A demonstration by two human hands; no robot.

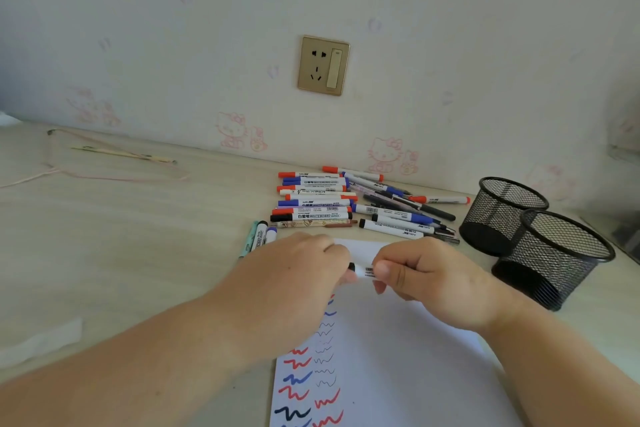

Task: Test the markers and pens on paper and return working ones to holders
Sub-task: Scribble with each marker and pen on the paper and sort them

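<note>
From my head camera, I hold a white marker [362, 270] with a black cap level above the top of the paper [398, 367], my left hand [298, 274] curled round its capped end and my right hand [422, 274] pinching its barrel. Squiggles [304, 381] in red, blue and black run down the sheet's left side. Beyond lies the pile of markers [318, 201]; two mesh holders [526, 236] stand to the right.

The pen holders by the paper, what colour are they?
Black wire mesh, both pen holders, clearest in the head view.
</note>
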